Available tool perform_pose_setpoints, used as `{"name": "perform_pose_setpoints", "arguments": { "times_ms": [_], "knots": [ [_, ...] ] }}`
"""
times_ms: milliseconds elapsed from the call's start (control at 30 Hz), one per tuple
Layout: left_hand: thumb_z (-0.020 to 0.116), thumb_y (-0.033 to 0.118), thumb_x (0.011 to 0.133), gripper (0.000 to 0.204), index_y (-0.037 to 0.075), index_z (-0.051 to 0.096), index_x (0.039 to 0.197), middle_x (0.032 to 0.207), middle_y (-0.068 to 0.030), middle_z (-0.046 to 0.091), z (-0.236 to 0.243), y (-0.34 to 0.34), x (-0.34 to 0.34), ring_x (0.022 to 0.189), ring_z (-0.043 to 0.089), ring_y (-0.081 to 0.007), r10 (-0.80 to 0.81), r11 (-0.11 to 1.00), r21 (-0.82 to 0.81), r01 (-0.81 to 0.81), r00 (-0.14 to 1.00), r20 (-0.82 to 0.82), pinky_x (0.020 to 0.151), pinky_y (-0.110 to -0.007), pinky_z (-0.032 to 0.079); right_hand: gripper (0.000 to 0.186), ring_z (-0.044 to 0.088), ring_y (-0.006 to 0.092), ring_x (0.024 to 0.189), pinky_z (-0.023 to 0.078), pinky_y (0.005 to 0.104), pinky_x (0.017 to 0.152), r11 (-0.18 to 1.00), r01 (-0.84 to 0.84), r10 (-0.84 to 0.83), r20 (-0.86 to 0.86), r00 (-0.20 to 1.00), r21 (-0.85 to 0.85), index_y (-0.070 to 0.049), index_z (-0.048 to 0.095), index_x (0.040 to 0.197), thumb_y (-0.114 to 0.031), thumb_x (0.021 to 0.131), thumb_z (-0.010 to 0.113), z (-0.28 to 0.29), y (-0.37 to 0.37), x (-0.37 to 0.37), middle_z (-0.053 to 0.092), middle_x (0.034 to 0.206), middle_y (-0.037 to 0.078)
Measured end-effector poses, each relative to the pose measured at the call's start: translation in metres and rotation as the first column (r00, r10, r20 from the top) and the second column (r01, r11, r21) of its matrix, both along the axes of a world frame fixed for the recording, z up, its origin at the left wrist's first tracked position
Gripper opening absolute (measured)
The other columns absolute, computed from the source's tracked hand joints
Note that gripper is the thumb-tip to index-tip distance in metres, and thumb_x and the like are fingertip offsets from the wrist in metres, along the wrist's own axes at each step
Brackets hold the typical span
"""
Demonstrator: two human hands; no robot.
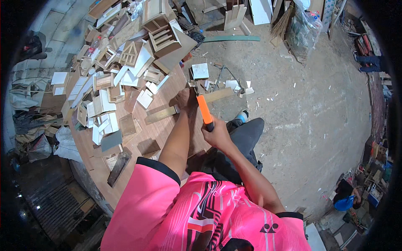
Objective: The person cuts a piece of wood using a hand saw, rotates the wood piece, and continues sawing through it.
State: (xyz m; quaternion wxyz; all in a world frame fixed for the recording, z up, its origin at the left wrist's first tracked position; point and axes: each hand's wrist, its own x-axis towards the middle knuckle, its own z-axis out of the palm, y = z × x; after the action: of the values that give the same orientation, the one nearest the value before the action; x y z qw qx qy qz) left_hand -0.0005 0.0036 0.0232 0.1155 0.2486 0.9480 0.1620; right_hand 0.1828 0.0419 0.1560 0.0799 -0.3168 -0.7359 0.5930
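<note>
I have two hands. My right hand [215, 134] is wrapped around the black end of one orange and black hand tool [204, 108]. My left hand [184, 99] is curled by the tool's far end, near the right edge of the table [171, 87]; I can't tell what it pinches. One wood strip [161, 114] lies left of my left wrist. Wood pieces [102, 104], too many to count, pile toward the table's far edge. One white square block [200, 71] sits past the right edge.
</note>
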Motion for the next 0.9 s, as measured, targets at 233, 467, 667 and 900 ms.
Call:
{"name": "perform_pose_setpoints", "arguments": {
  "times_ms": [233,467,667,900],
  "knots": [
    [0.056,0.037,0.084,0.034,0.006,0.067,0.075,0.075,-0.0201,0.066,0.012,-0.006,0.002,0.075,0.066,-0.0383,0.087,0.996,0.033,-0.087,0.996,0.000,0.068,-0.050,0.050,0.022,0.065,0.0347,0.072,0.050,0.0357,0.068,1.000,-0.017,0.016,-0.035,0.999,-0.023,0.001,0.056,0.092,0.001,0.072,0.064,0.070,-0.032,0.049,0.059,0.073,0.020],
    [0.057,0.030,0.084,0.026,0.007,0.066,0.075,0.075,-0.0185,0.066,0.005,-0.002,-0.003,0.072,0.066,-0.0367,-0.045,0.999,0.027,0.045,0.999,0.001,0.064,-0.048,0.049,0.016,0.061,0.0244,0.065,0.048,0.0347,0.063,0.998,0.051,-0.053,-0.073,0.996,-0.033,0.001,0.054,0.086,0.000,0.072,0.062,0.041,-0.014,0.036,0.056,0.068,0.017],
    [0.051,0.033,0.088,0.035,0.005,0.068,0.076,0.079,-0.0206,0.067,0.003,0.001,0.006,0.076,0.065,-0.0406,0.026,1.000,0.017,-0.026,0.999,-0.040,0.070,-0.050,0.050,0.016,0.061,0.0293,0.061,0.047,0.0376,0.061,1.000,0.029,-0.029,-0.060,0.998,0.002,0.002,0.053,0.086,-0.001,0.072,0.062,0.013,-0.008,-0.007,0.058,0.067,0.020],
    [0.052,0.030,0.088,0.032,0.007,0.067,0.072,0.070,-0.0181,0.066,-0.042,-0.022,-0.019,0.067,0.066,-0.0375,0.035,0.999,-0.001,-0.035,0.991,-0.132,0.064,-0.048,0.050,0.038,0.063,0.0424,0.089,0.052,0.0388,0.073,0.982,-0.076,0.080,0.015,0.997,-0.174,-0.002,0.058,0.108,0.000,0.071,0.065,0.086,-0.030,0.076,0.062,0.087,0.026]
  ]
}}
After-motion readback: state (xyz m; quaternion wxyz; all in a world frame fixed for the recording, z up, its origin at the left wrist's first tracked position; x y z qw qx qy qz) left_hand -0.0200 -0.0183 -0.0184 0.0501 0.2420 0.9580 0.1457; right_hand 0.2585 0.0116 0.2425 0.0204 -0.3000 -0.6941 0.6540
